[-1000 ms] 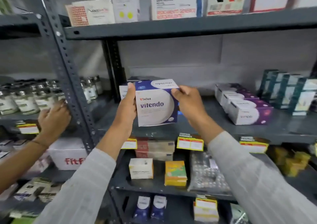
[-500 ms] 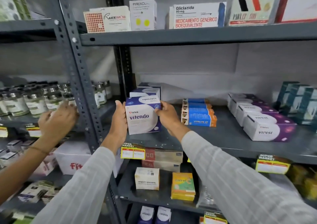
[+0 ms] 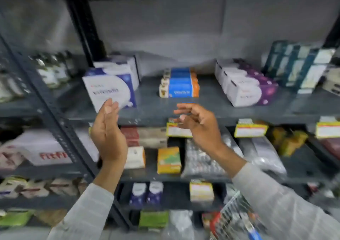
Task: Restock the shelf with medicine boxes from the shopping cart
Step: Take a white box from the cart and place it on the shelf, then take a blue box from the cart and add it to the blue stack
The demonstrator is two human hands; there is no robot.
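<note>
The white and blue Vitendo box (image 3: pixel 110 90) stands on the grey middle shelf (image 3: pixel 211 111), in front of two like boxes (image 3: pixel 121 68). My left hand (image 3: pixel 108 129) is open just below and in front of it, fingertips near its lower edge, holding nothing. My right hand (image 3: pixel 198 125) is open too, fingers spread, in front of the shelf edge and apart from the box. The wire shopping cart (image 3: pixel 237 219) shows at the bottom right. The whole frame is blurred.
On the same shelf lie stacked blue and orange boxes (image 3: pixel 182 87), white and purple boxes (image 3: pixel 246 87) and teal boxes (image 3: pixel 298 65). Yellow price tags (image 3: pixel 250 130) hang on the shelf edge. Lower shelves hold several boxes and packets. A slanted metal upright (image 3: pixel 55 118) stands to the left.
Both hands have let go of the Vitendo box, which now stands on the shelf, and have drawn back and down. The view has tilted down; the cart has come into sight.
</note>
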